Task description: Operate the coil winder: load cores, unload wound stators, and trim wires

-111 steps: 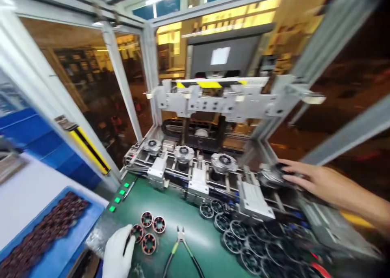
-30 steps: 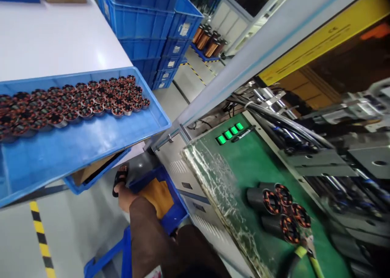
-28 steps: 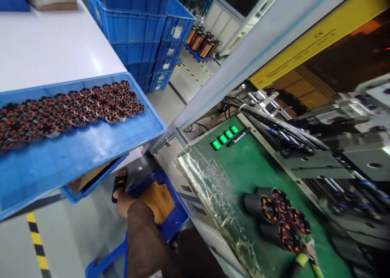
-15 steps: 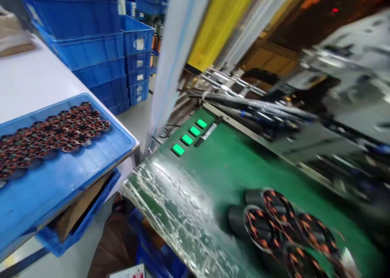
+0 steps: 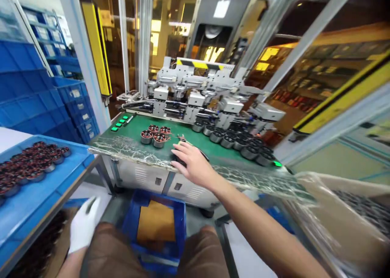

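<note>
My right hand (image 5: 193, 162), bare, reaches palm down over the front of the green work surface (image 5: 137, 128). Its fingers are stretched and apart above a dark-handled hand tool that looks like cutters (image 5: 182, 139), mostly hidden beneath the hand. Just left of it stands a small group of motor stators (image 5: 159, 140) with copper windings and grey rims. My left hand (image 5: 83, 225), in a white glove, is low beside my left knee, fingers extended and holding nothing visible. It is near a carton of small dark parts (image 5: 45, 245) under the left table.
A blue tray (image 5: 76, 152) of wound stators lies on the left table. Rows of dark rings (image 5: 228, 141) stand at the right, before machine clamps (image 5: 195, 99). Green lit buttons (image 5: 123, 121) and a marker (image 5: 129, 121) are at the far left. A blue crate (image 5: 179, 213) sits between my legs.
My view has swung right from the left table to face the machine. Both hands are now plainly in view, the right one over the hand tool.
</note>
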Available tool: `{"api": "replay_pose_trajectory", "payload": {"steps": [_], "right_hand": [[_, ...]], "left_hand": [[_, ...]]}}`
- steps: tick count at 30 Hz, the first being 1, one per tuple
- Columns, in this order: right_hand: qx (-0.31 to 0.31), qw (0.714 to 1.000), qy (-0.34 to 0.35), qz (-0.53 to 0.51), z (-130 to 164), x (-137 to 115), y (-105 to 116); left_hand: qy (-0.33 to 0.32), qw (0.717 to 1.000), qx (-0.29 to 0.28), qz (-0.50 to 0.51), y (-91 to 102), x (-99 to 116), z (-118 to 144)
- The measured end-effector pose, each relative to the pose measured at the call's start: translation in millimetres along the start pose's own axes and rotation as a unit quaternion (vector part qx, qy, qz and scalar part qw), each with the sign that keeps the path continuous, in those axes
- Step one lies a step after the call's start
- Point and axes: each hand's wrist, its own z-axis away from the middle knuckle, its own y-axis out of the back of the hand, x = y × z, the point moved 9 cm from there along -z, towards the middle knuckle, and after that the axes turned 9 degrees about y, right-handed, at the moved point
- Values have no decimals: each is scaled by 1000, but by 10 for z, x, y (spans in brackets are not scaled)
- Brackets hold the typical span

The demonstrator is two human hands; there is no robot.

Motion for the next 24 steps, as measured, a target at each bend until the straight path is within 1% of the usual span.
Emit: {"api": "replay_pose_trajectory", "payload": {"steps": [1, 2, 3, 4, 5, 6, 7, 8, 9, 10, 12, 13, 16, 19, 21, 24], "right_hand": [[-21, 999, -24, -12, -55, 59, -73], [-32, 998, -45, -20, -91, 112, -118], [-32, 997, -63, -24, -110, 155, -135], [-25, 996, -77, -23, -112, 188, -128], [-16, 996, -87, -19, -101, 211, -112], [-9, 995, -97, -17, -79, 227, -96], [-4, 994, -106, -16, -56, 235, -76], [4, 993, -113, -13, -39, 236, -48], [14, 993, -118, -9, -33, 228, -13], [25, 993, -119, -5, -46, 211, 27], [50, 993, -108, 3, -138, 150, 100], [60, 994, -96, 4, -215, 111, 122], [76, 995, -56, -3, -499, 7, 111], [86, 995, -47, -14, -710, -13, 44], [94, 993, -64, -19, -759, 11, 12], [92, 993, -69, -18, -773, -52, -9]], "left_hand": [[-27, 999, 16, 19, 191, 358, -101], [-64, 997, 29, 38, 341, 778, -214], [-105, 993, 32, 52, 434, 1230, -337], [-151, 986, 27, 63, 471, 1685, -464], [-183, 981, -7, 56, 409, 2089, -604], [-188, 979, -55, 47, 286, 2398, -757], [-173, 978, -109, 44, 131, 2608, -906], [-169, 975, -137, 43, 9, 2767, -1026], [-164, 972, -163, 45, -108, 2856, -1120], [-159, 969, -182, 48, -203, 2889, -1190], [-154, 966, -199, 57, -298, 2836, -1271], [-151, 965, -203, 62, -302, 2766, -1295], [-143, 965, -209, 72, -183, 2491, -1349], [-146, 959, -230, 81, -28, 2271, -1393], [-155, 952, -246, 92, 22, 2205, -1419], [-167, 944, -265, 105, -2, 2208, -1463]]}}
